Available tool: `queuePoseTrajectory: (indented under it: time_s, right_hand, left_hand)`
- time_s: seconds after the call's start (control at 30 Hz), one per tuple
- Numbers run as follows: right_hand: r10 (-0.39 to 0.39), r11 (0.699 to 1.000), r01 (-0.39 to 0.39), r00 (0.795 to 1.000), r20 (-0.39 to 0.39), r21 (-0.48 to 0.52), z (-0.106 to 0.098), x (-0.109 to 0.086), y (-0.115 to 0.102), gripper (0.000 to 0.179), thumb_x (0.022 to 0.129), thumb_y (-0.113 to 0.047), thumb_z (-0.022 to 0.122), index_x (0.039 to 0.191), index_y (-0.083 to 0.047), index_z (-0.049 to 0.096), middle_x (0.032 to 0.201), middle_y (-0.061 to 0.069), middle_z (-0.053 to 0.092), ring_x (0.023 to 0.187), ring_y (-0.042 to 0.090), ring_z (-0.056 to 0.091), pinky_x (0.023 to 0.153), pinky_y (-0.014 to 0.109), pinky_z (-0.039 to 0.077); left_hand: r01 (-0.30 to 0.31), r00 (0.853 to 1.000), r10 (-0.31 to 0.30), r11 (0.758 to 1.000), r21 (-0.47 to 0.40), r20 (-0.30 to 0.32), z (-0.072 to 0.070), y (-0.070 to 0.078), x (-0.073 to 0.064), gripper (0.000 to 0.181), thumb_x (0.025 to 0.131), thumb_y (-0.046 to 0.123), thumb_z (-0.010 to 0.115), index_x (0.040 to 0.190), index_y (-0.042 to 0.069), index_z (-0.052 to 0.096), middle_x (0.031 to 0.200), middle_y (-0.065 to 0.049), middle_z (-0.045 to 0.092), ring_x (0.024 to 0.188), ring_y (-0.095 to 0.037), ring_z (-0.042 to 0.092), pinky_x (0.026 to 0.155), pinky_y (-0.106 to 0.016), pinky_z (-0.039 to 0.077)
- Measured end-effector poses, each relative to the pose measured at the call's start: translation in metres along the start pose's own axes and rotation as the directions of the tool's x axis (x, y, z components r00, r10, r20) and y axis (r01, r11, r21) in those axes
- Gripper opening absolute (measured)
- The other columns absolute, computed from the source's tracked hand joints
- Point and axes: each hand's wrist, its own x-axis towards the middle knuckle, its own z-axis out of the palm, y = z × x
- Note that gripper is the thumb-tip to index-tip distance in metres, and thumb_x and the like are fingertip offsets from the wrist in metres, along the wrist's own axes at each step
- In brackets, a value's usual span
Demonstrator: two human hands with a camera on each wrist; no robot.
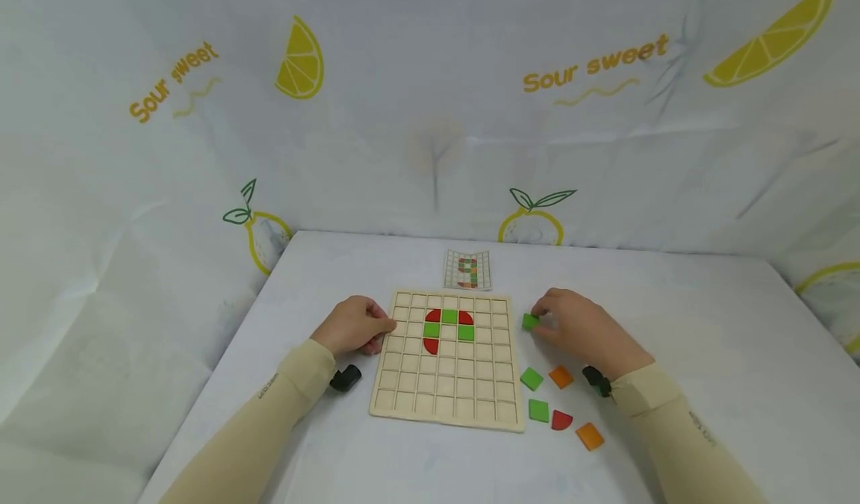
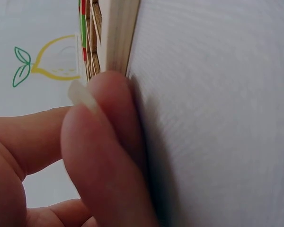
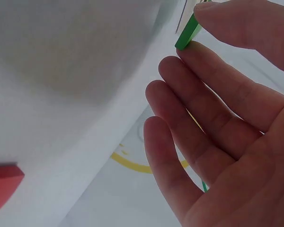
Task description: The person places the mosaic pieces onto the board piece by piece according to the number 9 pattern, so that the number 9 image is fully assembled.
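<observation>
While a square wooden board (image 1: 446, 366), divided into shallow cells, lies flat on a white bench (image 1: 685, 317), a person's left hand (image 1: 352, 326) is at its left edge, the grip narrow, with thumb and finger together on the rim, probably so that the board does not slide. In the board's far half, six pieces each fill a cell. The left column has a red rounded piece (image 1: 433, 315), then a green square (image 1: 431, 330), then a second red rounded piece (image 1: 431, 346) nearest the person; the middle has one green square (image 1: 449, 316); the right has a third red rounded piece (image 1: 466, 317) with a green square (image 1: 466, 333) below. The curves face outward, seemingly to form an outline. Just beyond the board's far edge lies a printed card (image 1: 468, 269) showing a coloured figure on a grid, likely put there to be seen past the hands. Just off the board's right edge, the right hand (image 1: 578, 328) pinches a green tile (image 1: 530, 322) between thumb and index finger, a light hold that suits so thin a piece. Also right of the board, nearer the person and presumably within easy reach, are two loose green squares (image 1: 531, 378) (image 1: 539, 410), an orange square (image 1: 561, 376), a loose red piece (image 1: 561, 420) and another orange square (image 1: 590, 436).
</observation>
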Motion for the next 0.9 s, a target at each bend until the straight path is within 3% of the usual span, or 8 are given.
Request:
queuePoseTrajectory:
  time_s: [0.3,0.53,0.9]
  right_hand:
    - [-0.019,1.0,0.019,1.0,-0.003,-0.003,0.001,-0.007,-0.018,0.021,0.097,-0.023,0.081,0.115,-0.012,0.079,0.118,0.003,0.073,0.115,0.026,0.067,0.104,0.051,0.058]
    - [-0.054,0.998,0.054,0.998,0.027,-0.013,0.005,0.001,-0.049,0.02,0.097,-0.026,0.08,0.114,-0.015,0.079,0.118,-0.001,0.071,0.113,0.021,0.065,0.102,0.046,0.059]
    - [-0.229,0.973,0.227,0.973,-0.027,-0.041,0.023,0.01,-0.099,0.017,0.093,-0.022,0.082,0.108,-0.013,0.082,0.103,-0.004,0.07,0.095,0.013,0.063,0.087,0.036,0.058]
  left_hand:
    - [-0.008,1.0,0.008,1.0,-0.024,0.007,0.001,-0.003,-0.001,0.022,0.099,0.028,0.08,0.102,0.009,0.069,0.075,-0.005,0.072,0.06,-0.013,0.067,0.061,-0.026,0.055]
    - [0.0,1.0,0.0,1.0,-0.008,-0.01,0.0,0.0,0.0,0.024,0.099,0.03,0.081,0.103,0.01,0.068,0.078,-0.005,0.072,0.061,-0.014,0.068,0.061,-0.026,0.054]
    - [-0.005,1.0,0.005,1.0,-0.026,-0.001,0.0,-0.002,0.001,0.023,0.099,0.03,0.081,0.102,0.01,0.069,0.076,-0.005,0.073,0.059,-0.012,0.067,0.061,-0.025,0.056]
